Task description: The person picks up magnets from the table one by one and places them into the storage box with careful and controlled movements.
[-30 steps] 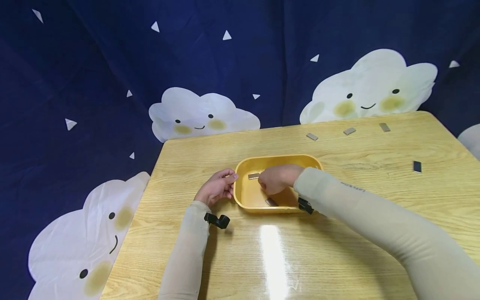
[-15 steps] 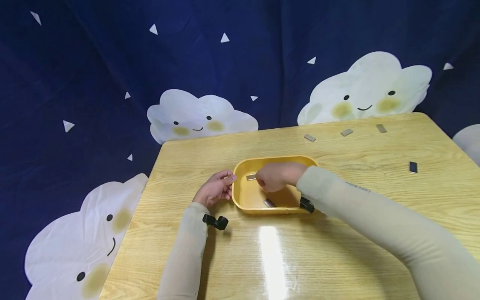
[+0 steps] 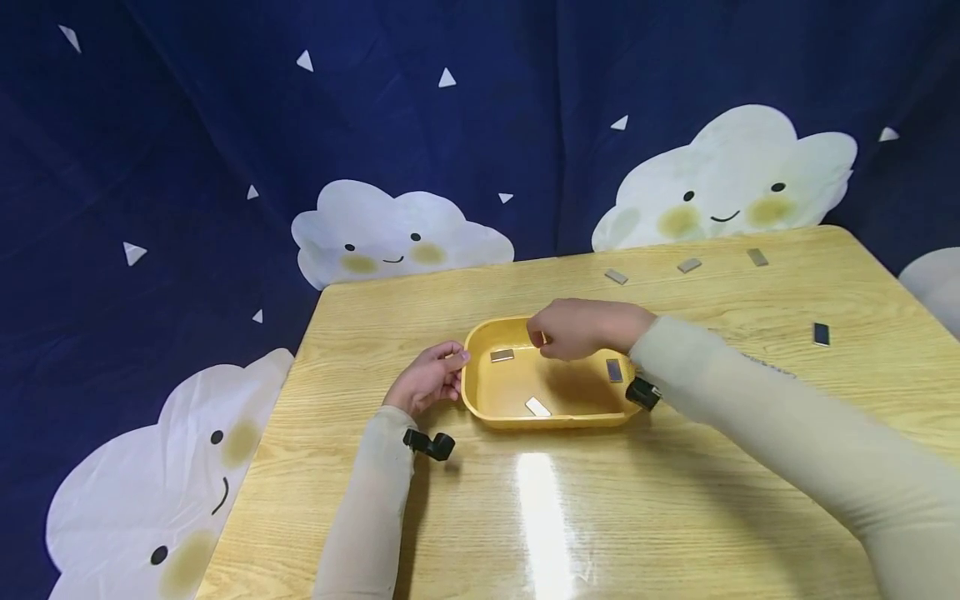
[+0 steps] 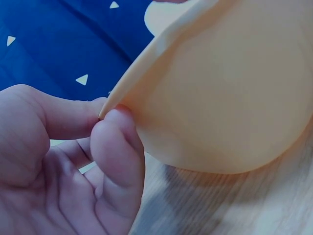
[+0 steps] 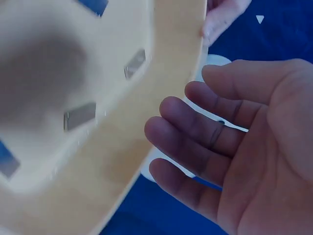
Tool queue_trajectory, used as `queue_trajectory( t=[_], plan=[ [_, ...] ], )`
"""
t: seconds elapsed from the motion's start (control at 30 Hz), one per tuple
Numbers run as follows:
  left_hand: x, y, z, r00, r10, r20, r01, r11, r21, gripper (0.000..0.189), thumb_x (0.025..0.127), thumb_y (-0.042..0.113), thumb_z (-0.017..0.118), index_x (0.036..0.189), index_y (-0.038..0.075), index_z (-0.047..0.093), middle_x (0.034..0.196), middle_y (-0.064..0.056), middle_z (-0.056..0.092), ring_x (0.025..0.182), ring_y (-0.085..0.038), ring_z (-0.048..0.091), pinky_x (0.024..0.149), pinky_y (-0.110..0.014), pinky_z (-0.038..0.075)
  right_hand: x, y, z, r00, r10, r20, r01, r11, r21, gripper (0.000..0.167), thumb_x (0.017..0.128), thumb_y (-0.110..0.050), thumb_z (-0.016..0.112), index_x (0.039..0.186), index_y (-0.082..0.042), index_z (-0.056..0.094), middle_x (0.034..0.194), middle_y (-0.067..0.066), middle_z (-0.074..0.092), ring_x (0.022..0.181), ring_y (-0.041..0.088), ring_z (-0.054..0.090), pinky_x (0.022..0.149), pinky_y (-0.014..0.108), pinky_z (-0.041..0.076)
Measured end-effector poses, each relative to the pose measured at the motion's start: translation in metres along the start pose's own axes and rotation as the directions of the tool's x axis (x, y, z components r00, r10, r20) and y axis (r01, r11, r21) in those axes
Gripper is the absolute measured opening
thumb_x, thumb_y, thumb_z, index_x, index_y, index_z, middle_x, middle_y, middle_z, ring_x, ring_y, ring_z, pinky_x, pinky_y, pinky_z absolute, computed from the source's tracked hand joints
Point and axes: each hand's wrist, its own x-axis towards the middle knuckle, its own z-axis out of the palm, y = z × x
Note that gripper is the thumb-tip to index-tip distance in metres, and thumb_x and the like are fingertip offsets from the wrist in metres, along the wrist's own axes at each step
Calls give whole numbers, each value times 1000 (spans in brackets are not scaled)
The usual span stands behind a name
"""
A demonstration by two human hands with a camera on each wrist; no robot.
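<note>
A yellow plastic tray [image 3: 491,400] with low walls stands on the wooden table. My left hand [image 3: 429,377] pinches its left rim between thumb and finger, as the left wrist view shows close up. Above the tray's far side hovers my right hand [image 3: 573,327], its fingers loosely bent and holding nothing in the right wrist view. Small flat rectangular pieces lie on the tray floor: a grey one [image 3: 502,355] at the left, a shiny one [image 3: 537,407] near the front wall, a dark one [image 3: 614,370] at the right. Another grey piece [image 5: 80,116] shows in the right wrist view.
Along the table's far edge lie three similar grey pieces [image 3: 616,276]. A dark rectangular piece [image 3: 821,334] rests farther right. A navy curtain with white clouds [image 3: 405,229] hangs behind the table [image 3: 465,517]. Each wrist carries a black camera [image 3: 430,444].
My right hand has risen from the tray floor and moved right and away from me, uncovering the dark piece at the right. My left hand stays at the rim.
</note>
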Motion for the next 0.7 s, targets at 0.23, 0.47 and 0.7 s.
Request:
queue_trajectory(
  t=[0.23,0.47,0.7],
  plan=[
    [0,0,0,1000,9,9,-9,1000,5,16,104,18,49,107,2,49,64,2,53,52,-9,50,47,-19,46,-22,16,-21,998,35,-51,-36,999,-18,12,93,-11,56,99,-8,65,92,6,68,83,20,59,81,39,52],
    [0,1,1,1000,5,7,-5,1000,5,13,104,17,49,104,4,49,63,2,52,52,-8,49,47,-19,45,-47,32,-37,990,73,-117,-76,997,-20,11,93,-10,57,99,-8,66,88,4,65,80,19,56,76,37,50],
    [1,0,0,1000,2,-2,-2,1000,10,14,104,18,49,104,3,49,63,2,52,52,-9,49,47,-19,46,-63,52,-35,971,67,-228,-73,997,-15,12,91,-7,59,101,-6,66,83,4,62,77,18,55,74,37,49]
  ],
)
